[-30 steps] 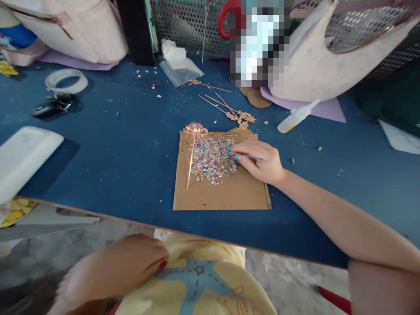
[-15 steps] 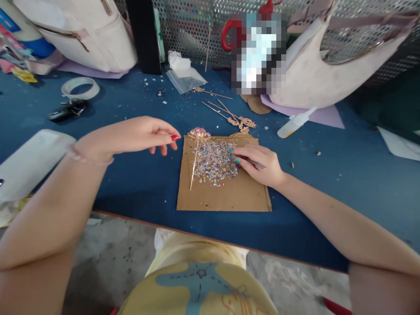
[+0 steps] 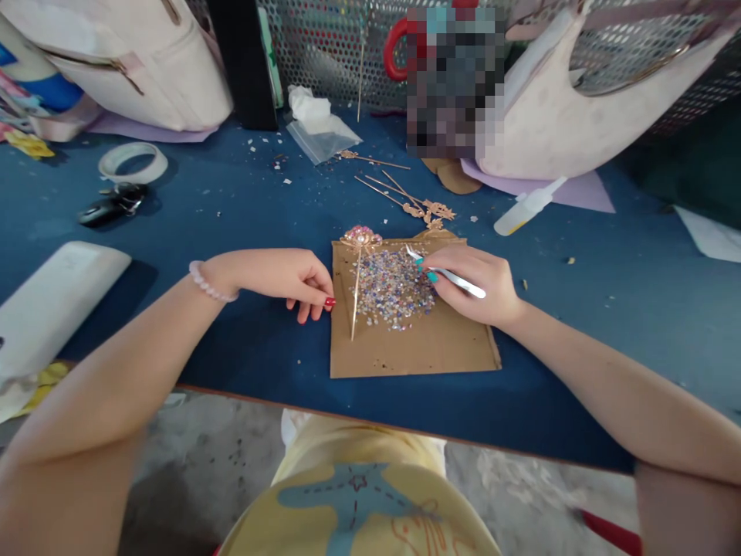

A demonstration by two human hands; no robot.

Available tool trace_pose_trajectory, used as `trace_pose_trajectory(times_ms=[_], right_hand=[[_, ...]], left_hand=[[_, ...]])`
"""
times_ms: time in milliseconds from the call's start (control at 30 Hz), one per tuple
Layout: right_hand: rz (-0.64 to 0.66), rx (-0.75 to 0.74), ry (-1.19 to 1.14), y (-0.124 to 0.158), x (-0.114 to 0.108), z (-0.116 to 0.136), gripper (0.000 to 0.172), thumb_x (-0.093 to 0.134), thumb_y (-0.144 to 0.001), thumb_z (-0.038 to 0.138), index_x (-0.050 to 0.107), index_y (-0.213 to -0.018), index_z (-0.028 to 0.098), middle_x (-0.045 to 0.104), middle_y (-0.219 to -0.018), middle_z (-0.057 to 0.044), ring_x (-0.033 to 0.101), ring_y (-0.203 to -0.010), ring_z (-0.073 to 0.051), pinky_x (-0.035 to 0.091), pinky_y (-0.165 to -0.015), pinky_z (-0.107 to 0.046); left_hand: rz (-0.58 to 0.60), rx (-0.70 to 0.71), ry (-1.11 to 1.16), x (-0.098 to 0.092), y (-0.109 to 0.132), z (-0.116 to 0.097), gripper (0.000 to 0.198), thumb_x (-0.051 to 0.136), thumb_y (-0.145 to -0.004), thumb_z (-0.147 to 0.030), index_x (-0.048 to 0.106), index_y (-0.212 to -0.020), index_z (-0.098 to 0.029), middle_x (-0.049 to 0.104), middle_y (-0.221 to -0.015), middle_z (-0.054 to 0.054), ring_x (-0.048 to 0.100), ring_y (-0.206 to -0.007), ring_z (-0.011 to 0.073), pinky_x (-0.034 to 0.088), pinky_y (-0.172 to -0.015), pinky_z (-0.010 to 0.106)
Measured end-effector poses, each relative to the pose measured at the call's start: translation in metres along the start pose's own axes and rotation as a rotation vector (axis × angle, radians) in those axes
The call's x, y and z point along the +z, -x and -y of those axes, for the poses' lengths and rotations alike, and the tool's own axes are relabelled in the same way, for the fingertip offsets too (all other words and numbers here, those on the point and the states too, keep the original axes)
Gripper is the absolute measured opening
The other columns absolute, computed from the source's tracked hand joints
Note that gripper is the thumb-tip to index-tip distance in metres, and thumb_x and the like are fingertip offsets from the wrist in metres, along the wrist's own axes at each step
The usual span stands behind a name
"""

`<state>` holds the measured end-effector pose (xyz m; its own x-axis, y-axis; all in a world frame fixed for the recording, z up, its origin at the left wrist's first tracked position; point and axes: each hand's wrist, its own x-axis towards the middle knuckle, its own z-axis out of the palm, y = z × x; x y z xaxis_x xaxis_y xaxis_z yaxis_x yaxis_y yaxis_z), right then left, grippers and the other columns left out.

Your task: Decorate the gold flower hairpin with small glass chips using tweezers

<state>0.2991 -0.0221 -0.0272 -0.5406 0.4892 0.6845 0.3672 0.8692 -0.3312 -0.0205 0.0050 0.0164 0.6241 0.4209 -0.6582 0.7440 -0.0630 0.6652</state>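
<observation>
My right hand [image 3: 478,282] is closed on one pair of tweezers [image 3: 460,283], with its tips over the far edge of the small stones [image 3: 394,289], which are too many to count. My left hand [image 3: 306,286] has bent fingers, a little apart from the thumb, beside the one cardboard piece [image 3: 428,359]. On this cardboard lie the stones and one hairpin [image 3: 363,238] with pink flower. Behind are three gold sticks [image 3: 399,190], crossing, and one glue bottle [image 3: 529,207]. One plastic bag [image 3: 321,144] lies farther; its content I cannot tell.
</observation>
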Motion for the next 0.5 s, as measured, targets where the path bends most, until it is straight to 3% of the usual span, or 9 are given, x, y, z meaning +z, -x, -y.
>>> trace_pose_trajectory(times_ms=[200,500], right_hand=[[0.036,0.079,-0.040,0.001,-0.003,0.008,0.019,0.060,-0.092,0.012,0.072,-0.103,0.022,0.079,-0.095,-0.003,0.077,-0.085,-0.016,0.062,-0.078,-0.027],[0.057,0.262,-0.092,0.007,-0.006,0.014,0.021,0.059,-0.093,0.015,0.075,-0.105,0.023,0.079,-0.098,-0.002,0.077,-0.087,-0.016,0.060,-0.079,-0.026]], left_hand=[[-0.047,0.047,-0.035,0.008,-0.005,-0.005,0.021,0.059,-0.082,-0.034,0.072,-0.077,-0.018,0.076,-0.073,0.003,0.070,-0.055,0.0154,0.043,-0.049,0.023],[-0.075,0.112,-0.088,0.014,-0.006,-0.005,0.023,0.056,-0.090,-0.031,0.070,-0.077,-0.017,0.076,-0.074,0.003,0.069,-0.055,0.0135,0.043,-0.051,0.023]])
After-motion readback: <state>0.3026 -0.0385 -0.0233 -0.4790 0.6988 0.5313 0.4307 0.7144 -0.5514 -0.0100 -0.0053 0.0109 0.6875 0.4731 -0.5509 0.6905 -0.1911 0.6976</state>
